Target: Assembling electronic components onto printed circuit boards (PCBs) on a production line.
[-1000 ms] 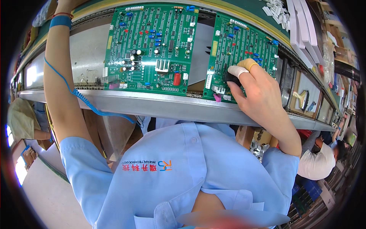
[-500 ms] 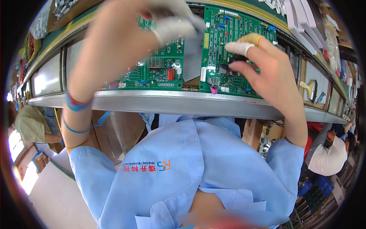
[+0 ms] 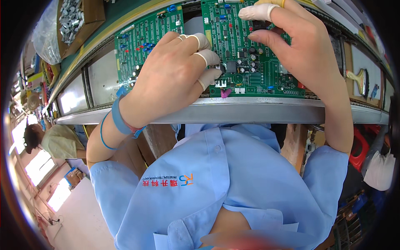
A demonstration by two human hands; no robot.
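Observation:
A green circuit board [image 3: 271, 77], full of chips, capacitors and connectors, lies under both my hands. My left hand [image 3: 175, 68], in white finger cots, has its fingertips pinched together at the board's left edge, beside a dark square component [image 3: 230, 66]. What sits between those tips is mostly hidden. Above the board's far right part, my right hand [image 3: 293, 39] holds a small black component [image 3: 261, 25] between thumb and a cot-covered finger. A second green board [image 3: 146, 31] lies to the left, partly covered by my left hand.
A metal rail [image 3: 208, 111] runs along the near edge of the line. At the far left stands a cardboard box of small metal parts [image 3: 71, 21] next to a clear plastic bag [image 3: 45, 35]. A brush [image 3: 361, 81] lies at the right. Another person [image 3: 60, 141] is at the left.
My left hand has come down from the far side to the right board's left edge. My right hand, still with the black component, is farther from me. The boards appear shifted left in view.

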